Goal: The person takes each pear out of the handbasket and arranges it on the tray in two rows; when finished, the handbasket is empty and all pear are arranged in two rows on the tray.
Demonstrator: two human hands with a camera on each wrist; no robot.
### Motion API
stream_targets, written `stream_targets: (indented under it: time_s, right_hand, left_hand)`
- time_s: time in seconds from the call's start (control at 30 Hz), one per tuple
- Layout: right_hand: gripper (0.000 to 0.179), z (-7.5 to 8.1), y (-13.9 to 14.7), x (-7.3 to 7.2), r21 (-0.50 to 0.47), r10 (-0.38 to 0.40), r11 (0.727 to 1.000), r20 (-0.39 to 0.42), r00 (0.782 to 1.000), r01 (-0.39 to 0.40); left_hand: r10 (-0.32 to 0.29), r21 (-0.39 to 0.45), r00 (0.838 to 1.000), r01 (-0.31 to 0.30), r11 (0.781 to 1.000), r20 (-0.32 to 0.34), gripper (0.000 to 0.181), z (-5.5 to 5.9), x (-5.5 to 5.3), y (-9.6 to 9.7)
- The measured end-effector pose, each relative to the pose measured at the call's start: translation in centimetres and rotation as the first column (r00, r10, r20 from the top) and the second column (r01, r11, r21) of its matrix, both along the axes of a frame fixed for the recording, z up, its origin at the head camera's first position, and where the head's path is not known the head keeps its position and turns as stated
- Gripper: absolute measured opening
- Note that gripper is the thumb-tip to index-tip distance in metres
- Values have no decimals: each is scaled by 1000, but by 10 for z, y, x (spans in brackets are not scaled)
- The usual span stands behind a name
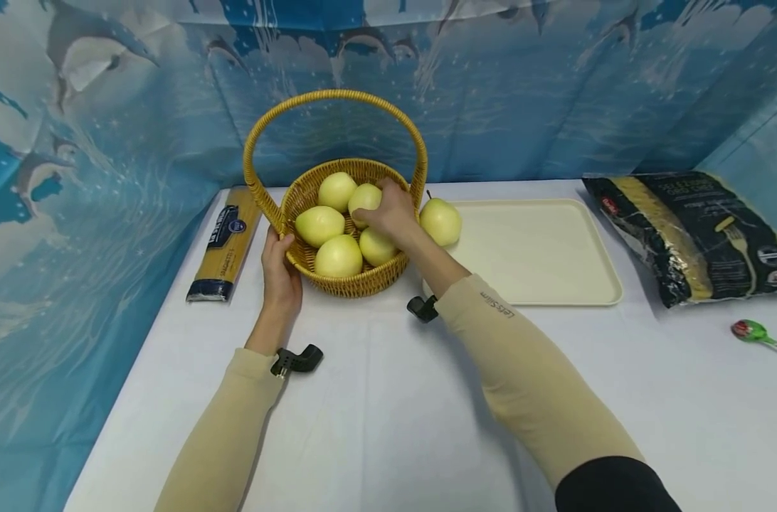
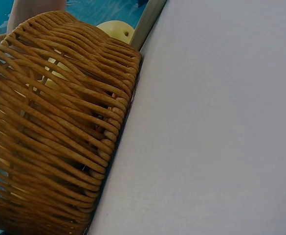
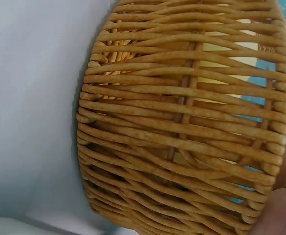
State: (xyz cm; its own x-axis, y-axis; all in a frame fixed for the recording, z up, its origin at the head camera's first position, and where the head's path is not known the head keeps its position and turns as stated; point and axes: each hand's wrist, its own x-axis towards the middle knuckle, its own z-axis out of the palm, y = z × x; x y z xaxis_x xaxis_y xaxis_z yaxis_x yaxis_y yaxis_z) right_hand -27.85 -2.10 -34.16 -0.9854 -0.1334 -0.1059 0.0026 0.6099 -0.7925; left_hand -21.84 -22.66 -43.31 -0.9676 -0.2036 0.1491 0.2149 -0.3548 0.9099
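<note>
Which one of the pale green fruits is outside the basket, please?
The fruit at the left end of the tray, dark stem upward; the other five visible are inside the basket.

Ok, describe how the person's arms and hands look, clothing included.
Left hand and right hand are bare. Both forearms wear beige sleeves; the right one carries small dark lettering near the cuff. Black fabric shows higher on the right arm. A small black fitting sits at each wrist.
</note>
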Motion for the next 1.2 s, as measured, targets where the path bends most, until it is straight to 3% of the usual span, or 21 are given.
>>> stream_targets:
  time_s: [0.2,0.47,0.87,0.97,1.2]
  right_hand:
    - [72,7,4,8,-6,7,1000,-91,996,-8]
    - [75,22,13,27,-42,49,997,-231,972,-60]
    - [71,37,47,76,-145,30,985,-397,917,-94]
    - [71,40,56,88,-186,26,976,-413,910,-113]
    - [72,41,74,114,-229,17,966,-398,917,-117]
  left_hand:
    - [-2,11,1000,2,1000,-7,61,-1,2,1]
    - [4,18,999,-3,1000,-36,62,2,-1,-2]
    - [-3,36,1000,4,999,-27,62,5,-6,3]
    - [-2,36,1000,2,999,-19,61,5,-6,2]
    - [-11,38,1000,11,999,-2,60,1,-3,2]
